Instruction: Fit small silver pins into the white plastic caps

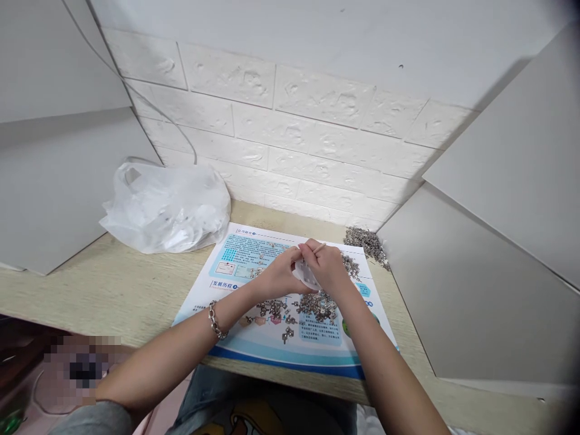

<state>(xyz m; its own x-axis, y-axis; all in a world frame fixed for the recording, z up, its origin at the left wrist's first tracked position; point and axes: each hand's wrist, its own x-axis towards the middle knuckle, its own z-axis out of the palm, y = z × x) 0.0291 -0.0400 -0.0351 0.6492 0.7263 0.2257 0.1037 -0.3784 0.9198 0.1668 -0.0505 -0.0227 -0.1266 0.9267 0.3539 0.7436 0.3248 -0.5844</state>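
Observation:
Over a printed sheet (290, 350), my two hands meet around a small translucent plastic bag (308, 277). My left hand (283, 273) closes on the bag's left side; a chain bracelet (215, 319) circles that wrist. My right hand (325, 266) has its fingers curled in at the bag's upper part. A thin pale stick-like piece (319, 248) pokes out by the right fingers; I cannot tell what it is. Just below the hands lies a heap of small silvery metal parts (319, 307). A looser group of metal parts (272, 308) is spread to its left.
A white plastic bag (170, 208) full of clear material stands at the back left. Another pile of metal parts (366, 243) lies at the back right. A white brick-patterned wall (290, 142) closes the back, and grey panels (489, 272) flank the wooden table (90, 296).

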